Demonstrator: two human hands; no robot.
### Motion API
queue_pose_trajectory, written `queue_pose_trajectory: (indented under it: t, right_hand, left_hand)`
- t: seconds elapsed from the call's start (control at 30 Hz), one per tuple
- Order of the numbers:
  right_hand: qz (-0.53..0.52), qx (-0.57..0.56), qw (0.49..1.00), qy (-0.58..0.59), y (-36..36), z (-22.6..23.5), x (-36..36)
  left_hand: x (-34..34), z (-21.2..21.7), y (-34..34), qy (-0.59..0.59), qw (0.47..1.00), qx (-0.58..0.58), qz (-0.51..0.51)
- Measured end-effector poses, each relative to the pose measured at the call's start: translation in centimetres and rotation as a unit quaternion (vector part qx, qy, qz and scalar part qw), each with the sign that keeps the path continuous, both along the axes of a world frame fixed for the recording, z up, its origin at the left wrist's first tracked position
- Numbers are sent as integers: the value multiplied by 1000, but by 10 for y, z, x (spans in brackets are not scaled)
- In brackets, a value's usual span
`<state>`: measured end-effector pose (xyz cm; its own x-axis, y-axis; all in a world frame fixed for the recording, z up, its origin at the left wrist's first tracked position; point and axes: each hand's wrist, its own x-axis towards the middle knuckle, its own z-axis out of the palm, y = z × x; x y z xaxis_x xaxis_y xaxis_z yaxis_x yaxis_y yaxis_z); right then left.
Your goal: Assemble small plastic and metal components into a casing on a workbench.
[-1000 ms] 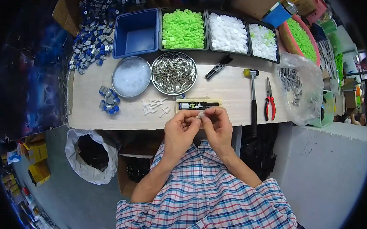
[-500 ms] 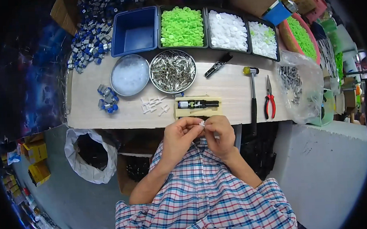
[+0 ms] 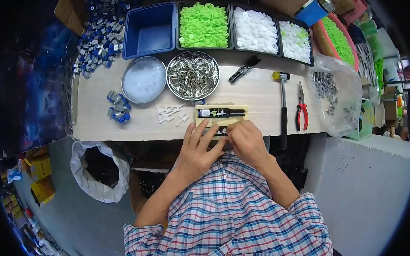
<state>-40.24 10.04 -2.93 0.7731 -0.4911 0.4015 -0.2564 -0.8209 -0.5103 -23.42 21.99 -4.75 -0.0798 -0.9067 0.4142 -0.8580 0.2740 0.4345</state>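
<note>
your left hand (image 3: 197,149) lies flat with fingers spread; your right hand (image 3: 246,142) is curled, both meeting on a small dark part (image 3: 220,132) at the table edge; whether either grips it, i cannot tell. just beyond your fingertips sits the wooden jig (image 3: 221,114), its long axis running left-right, nearer your right hand.

I have one view only: head camera, looking steeply down over the worker's chest at the bench edge (image 3: 136,131), close above both hands; fisheye bends the rim.
</note>
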Motion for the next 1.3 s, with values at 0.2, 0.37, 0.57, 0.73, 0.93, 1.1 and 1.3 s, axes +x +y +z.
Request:
queue_pose_trajectory:
  t: [0.2,0.37,0.57,0.73,0.93,1.1,1.3]
  right_hand:
    - [30,23,997,64,-7,6,3]
    - [41,21,997,59,-8,8,6]
    - [11,91,994,54,-10,9,-2]
    - [-267,-45,962,39,-56,6,-85]
    - [-513,-158,836,109,-164,-17,-248]
    - [-462,-127,846,235,-197,-46,-300]
    - [-487,-64,839,235,-203,-54,-306]
  left_hand:
    - [1,-13,-2,-31,999,-3,-9]
    - [2,-15,-2,-33,999,3,-7]
    - [-2,-18,1,-81,996,15,15]
    - [0,-26,9,-121,992,34,26]
    - [6,-27,2,-73,996,-47,-17]
    - [2,-26,-9,-71,997,-4,-41]
    - [3,-29,-8,-56,997,-14,-47]
